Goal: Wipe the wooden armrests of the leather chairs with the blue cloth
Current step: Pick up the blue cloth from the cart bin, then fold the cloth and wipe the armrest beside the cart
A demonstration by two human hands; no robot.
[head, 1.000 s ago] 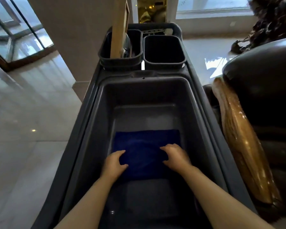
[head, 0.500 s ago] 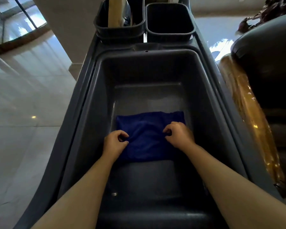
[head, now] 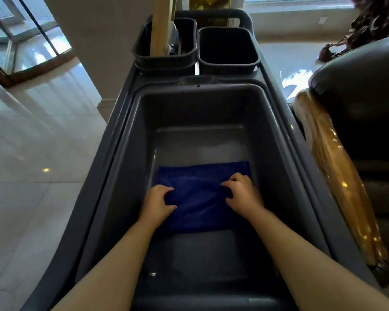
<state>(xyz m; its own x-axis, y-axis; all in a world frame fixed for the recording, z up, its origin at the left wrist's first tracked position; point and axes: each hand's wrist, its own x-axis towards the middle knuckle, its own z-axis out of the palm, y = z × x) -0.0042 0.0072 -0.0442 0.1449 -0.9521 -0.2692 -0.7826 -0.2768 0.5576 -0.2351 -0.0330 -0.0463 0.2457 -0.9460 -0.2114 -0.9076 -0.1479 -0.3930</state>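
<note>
A blue cloth [head: 200, 198] lies flat on the bottom of a deep grey cart tub [head: 126, 153]. My left hand [head: 157, 203] pinches the cloth's left side, fingers curled into the fabric. On the right side my right hand [head: 243, 194] does the same, bunching a fold between the two hands. To the right of the cart stands a dark leather chair [head: 364, 90] with a glossy wooden armrest [head: 337, 176] running along its near side.
Two dark bins [head: 227, 48] sit at the cart's far end; the left one holds a pale wooden handle [head: 161, 25]. A beige pillar [head: 92, 52] and glass door [head: 20, 41] stand to the left. Shiny marble floor [head: 27, 142] surrounds the cart.
Both hands went from resting flat on the cloth to curling and pinching it, gathering a fold in the middle. The camera view shifted slightly.
</note>
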